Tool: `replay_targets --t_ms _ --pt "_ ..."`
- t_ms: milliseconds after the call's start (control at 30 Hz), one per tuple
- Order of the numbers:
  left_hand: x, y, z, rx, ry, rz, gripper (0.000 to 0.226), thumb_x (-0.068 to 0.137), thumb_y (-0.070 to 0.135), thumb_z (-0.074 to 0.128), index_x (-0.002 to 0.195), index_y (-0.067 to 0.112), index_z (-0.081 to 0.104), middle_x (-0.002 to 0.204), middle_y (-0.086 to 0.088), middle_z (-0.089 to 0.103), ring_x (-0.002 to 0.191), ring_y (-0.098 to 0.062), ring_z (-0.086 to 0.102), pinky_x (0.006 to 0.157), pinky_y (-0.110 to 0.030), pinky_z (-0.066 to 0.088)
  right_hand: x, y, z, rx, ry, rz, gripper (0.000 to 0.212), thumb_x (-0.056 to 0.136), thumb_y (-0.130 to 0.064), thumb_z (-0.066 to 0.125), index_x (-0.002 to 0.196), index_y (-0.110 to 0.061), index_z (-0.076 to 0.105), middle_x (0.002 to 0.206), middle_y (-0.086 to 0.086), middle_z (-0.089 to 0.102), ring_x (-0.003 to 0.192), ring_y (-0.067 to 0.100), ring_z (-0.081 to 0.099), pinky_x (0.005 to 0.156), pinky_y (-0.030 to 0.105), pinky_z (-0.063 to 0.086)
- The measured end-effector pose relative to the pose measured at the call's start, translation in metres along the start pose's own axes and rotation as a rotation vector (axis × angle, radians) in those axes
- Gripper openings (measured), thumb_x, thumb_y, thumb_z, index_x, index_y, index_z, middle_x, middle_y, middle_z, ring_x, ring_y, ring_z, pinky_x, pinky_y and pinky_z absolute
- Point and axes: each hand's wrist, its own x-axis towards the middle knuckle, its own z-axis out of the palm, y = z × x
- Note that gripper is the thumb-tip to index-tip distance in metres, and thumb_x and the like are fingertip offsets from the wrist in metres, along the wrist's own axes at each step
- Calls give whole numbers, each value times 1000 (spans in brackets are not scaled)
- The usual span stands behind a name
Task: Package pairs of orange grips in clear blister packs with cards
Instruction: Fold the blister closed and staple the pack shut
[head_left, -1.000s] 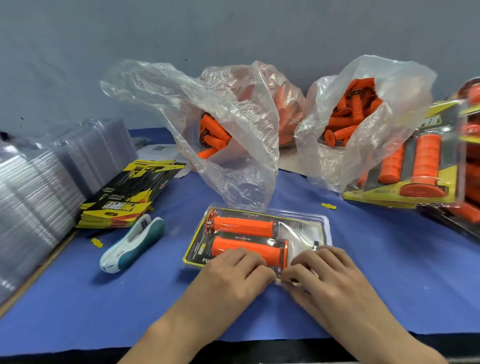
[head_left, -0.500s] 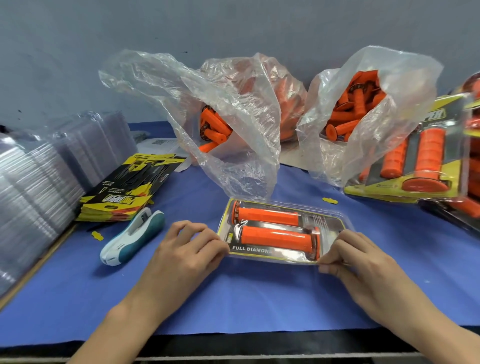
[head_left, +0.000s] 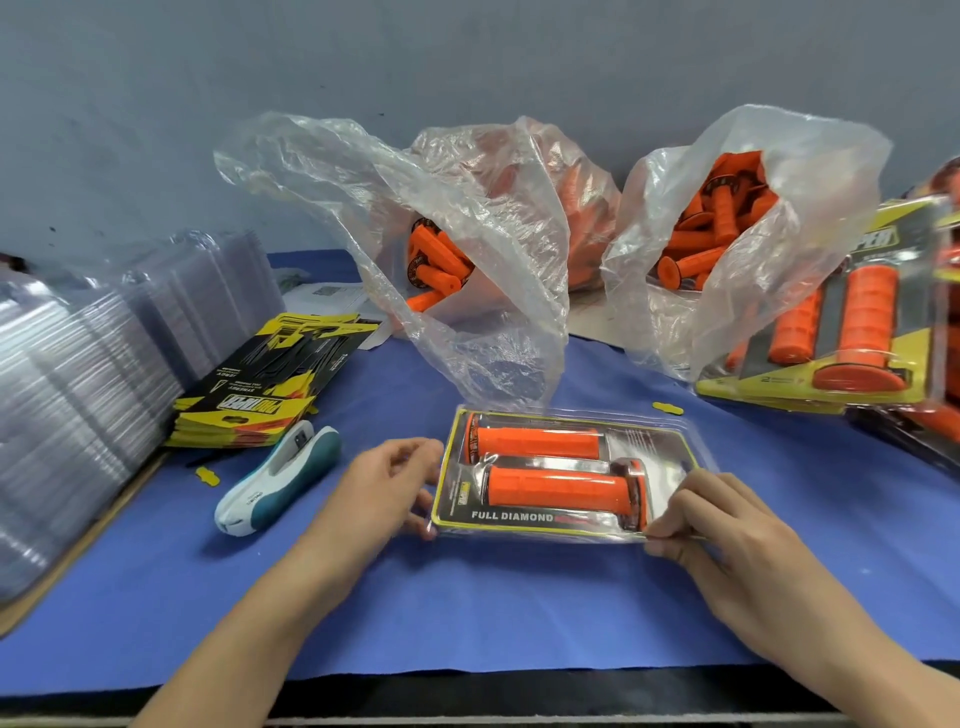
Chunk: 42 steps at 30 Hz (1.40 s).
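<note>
Between the hands, flat on the blue cloth (head_left: 467, 613): a blister pack (head_left: 670, 457) with two orange grips (head_left: 556, 491) over its card (head_left: 511, 516). Pinched at the near right corner by the right hand (head_left: 727, 525); gripped at the left edge by the left hand (head_left: 384, 488) (fingers curled). Just left of that hand, a stapler (head_left: 280, 480); beyond, stacked cards (head_left: 260, 395); farther back, two bags of loose grips (head_left: 493, 218).

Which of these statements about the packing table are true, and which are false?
The blister pack holds two orange grips. True.
The right hand grips the white-and-teal tool. False: it pinches the blister pack's right edge; the white-and-teal tool lies apart, to the left.
The card stack lies left of the blister pack. True.
Both plastic bags are empty. False: the left bag and the right bag hold loose orange grips.
</note>
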Motion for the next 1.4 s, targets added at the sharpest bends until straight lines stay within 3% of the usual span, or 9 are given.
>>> replay_targets --t_ms 67,233,433,567,700,900,1033,1133,1400 --pt "4 1 2 91 -77 -48 22 98 30 57 98 12 71 72 0 72 53 -10 59 47 -26 50 0 -1 2 -2 -3 -9 16 82 -18 69 79 -27 56 87 -19 51 82 9 49 75 16 39" --pt "11 -3 5 240 -95 -139 32 88 43 69 102 15 65 83 0 73 58 -11 66 49 -27 53 1 -3 5 -2 4 -33 20 82 -17 69 82 -29 54 88 -21 49 82 5 45 77 12 36" --pt "11 -12 9 352 -85 -73 21 95 38 60 102 19 54 86 0 74 53 -19 67 58 -38 57 2 -3 8 -37 19 -55 14 89 -15 70 79 -22 61 87 -17 51 81 13 50 74 20 40" --pt "11 -14 8 272 -117 -84 10 101 23 48 102 15 55 79 4 74 50 -17 63 48 -30 52 2 -3 9 -36 22 -61 14 88 -15 70 79 -21 62 88 -17 52 82 12 50 75 18 39" --pt "13 -12 10 161 -101 -151 17 97 9 42 100 11 58 65 3 72 43 -15 58 41 -26 47 2 -2 11 -16 25 -63 15 85 -13 73 80 -22 61 88 -17 51 81 13 50 73 21 41" --pt "20 -2 2 140 -98 -237 22 94 20 43 91 8 62 60 -3 66 50 -18 62 42 -27 48 1 -1 11 -14 9 -69 15 88 -15 70 81 -24 60 89 -17 51 82 9 48 77 16 39" --pt "29 1 -4 105 -71 -203 46 100 39 46 107 -2 66 78 -14 70 61 -21 64 52 -27 53 0 -2 10 -17 -7 -85 7 89 -23 62 83 -25 59 90 -17 49 85 6 47 78 16 39" --pt "35 -1 -4 112 -75 -181 50 102 43 46 109 -3 65 96 -24 72 75 -26 68 70 -36 58 0 -3 10 -26 -7 -113 10 93 -29 52 86 -27 58 92 -17 49 85 7 47 78 19 39" --pt "38 -8 -3 529 79 34 50 102 43 45 77 2 59 67 -4 57 59 -12 44 59 -31 35 2 -5 13 -210 -25 -140 8 98 -37 46 99 -34 54 100 -12 51 87 17 54 85 24 38"
